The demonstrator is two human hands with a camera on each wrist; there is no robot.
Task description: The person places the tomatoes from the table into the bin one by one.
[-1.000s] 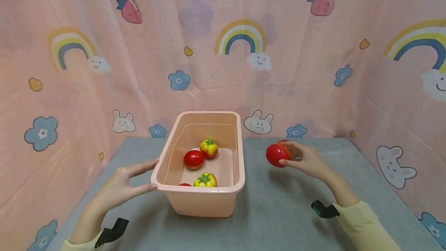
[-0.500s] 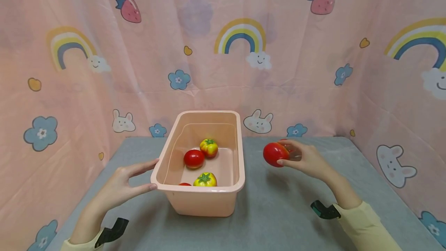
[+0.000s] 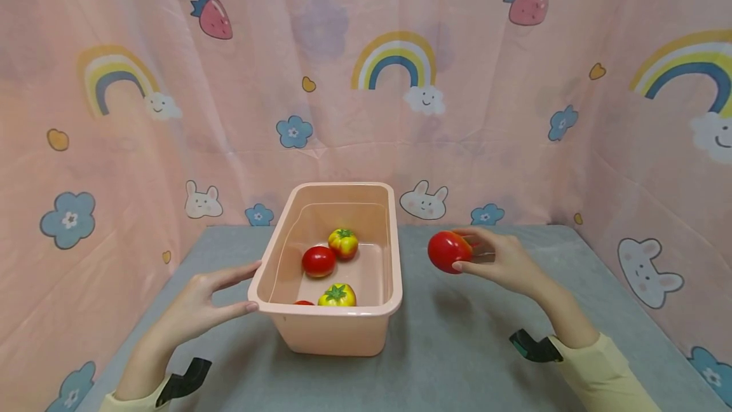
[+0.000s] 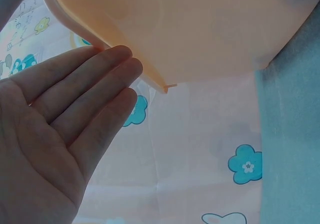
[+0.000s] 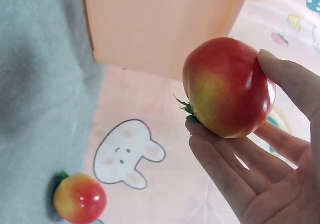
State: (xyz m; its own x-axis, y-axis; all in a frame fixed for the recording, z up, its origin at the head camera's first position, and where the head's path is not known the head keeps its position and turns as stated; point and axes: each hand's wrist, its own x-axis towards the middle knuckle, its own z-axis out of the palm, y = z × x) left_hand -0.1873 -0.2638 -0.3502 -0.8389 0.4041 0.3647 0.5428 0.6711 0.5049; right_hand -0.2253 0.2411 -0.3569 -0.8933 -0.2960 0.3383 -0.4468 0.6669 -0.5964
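In the head view my right hand (image 3: pixel 503 262) holds a glossy red tomato (image 3: pixel 448 252) above the table, right of the peach plastic tub (image 3: pixel 328 332). Its yellowish patch and green stem show in the right wrist view, where thumb and fingers grip the tomato (image 5: pixel 227 87) from opposite sides. My left hand (image 3: pixel 200 301) touches the tub's left rim near the front corner, its fingers straight, as the left wrist view also shows. Inside the tub lie a red tomato (image 3: pixel 318 261), a yellow-red tomato (image 3: pixel 343 244), a yellow tomato (image 3: pixel 337 295) with a green top, and a red one mostly hidden by the front rim.
Another yellow-red tomato (image 5: pixel 80 198) lies on the grey table (image 3: pixel 446 348); in the head view my right hand hides it. A pink patterned curtain (image 3: pixel 366 145) hangs behind and along both sides.
My right hand has moved the tomato slightly left, toward the tub. The red tomato partly seen behind it has passed out of sight. My left hand and the tub stay put.
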